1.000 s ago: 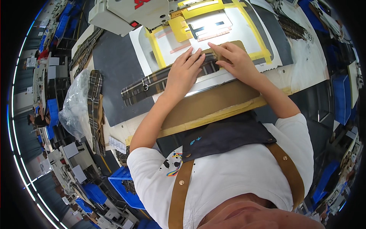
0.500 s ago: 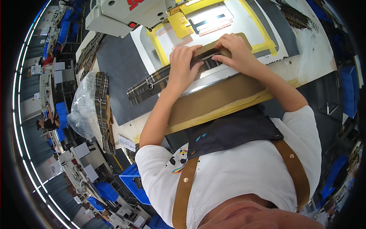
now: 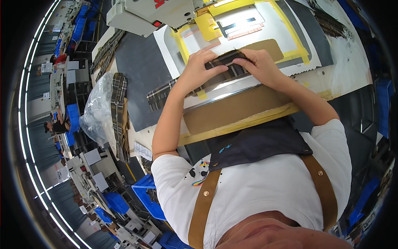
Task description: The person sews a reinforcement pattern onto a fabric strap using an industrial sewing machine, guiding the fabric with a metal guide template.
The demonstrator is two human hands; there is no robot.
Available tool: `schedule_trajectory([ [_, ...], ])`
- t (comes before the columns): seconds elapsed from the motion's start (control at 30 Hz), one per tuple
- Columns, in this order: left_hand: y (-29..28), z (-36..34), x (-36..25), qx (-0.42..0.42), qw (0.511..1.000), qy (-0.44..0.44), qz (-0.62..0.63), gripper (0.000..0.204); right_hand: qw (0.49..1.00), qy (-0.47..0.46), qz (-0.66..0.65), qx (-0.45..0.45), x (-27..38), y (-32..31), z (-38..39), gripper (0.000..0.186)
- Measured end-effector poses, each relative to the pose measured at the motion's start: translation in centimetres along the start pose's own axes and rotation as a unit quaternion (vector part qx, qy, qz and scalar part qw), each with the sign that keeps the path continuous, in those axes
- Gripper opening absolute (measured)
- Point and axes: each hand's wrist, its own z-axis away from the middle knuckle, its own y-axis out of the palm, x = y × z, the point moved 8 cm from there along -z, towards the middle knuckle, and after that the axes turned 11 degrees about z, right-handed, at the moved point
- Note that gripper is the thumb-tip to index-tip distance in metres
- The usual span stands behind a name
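A dark plaid fabric strip (image 3: 237,71) lies across the near part of the work surface, and both my hands are closed on it. My left hand (image 3: 201,71) pinches it from the left, thumb along the near side. At its right end, my right hand (image 3: 261,68) grips it with the thumb on top and the fingers behind. The strip's left tail (image 3: 157,97) reaches past my left wrist, which partly covers it. Just beyond the strip is a brown board piece (image 3: 265,49). A shiny metal edge (image 3: 219,95) runs nearer to me.
A white sewing machine head (image 3: 153,14) with a yellow clamp (image 3: 207,27) stands beyond my hands. Yellow tape (image 3: 181,47) frames the lit white plate. At left are more plaid strips (image 3: 119,112) and a clear plastic bag (image 3: 97,110); a blue crate (image 3: 147,195) sits below.
The zipper seen between my hands before no longer shows; plaid cloth faces up there instead. My right hand has come down off the brown board piece. The whole view has shifted slightly.
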Motion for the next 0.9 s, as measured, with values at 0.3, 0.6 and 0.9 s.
schedule_trajectory([
  [0.3,0.8,0.8,3.1,0.107,0.96,-0.175,0.189,0.038,0.994,0.071,-0.079,0.023,-2.0,0.7,0.3,0.026],
  [0.6,0.8,2.2,-2.8,-0.123,0.98,0.05,-0.146,0.059,0.963,-0.068,0.235,-0.113,0.2,-2.5,0.9,0.036],
  [0.9,5.2,3.5,-1.6,-0.025,0.984,0.108,-0.142,0.053,0.924,-0.185,0.329,-0.056,-0.8,-1.2,2.2,0.048],
])
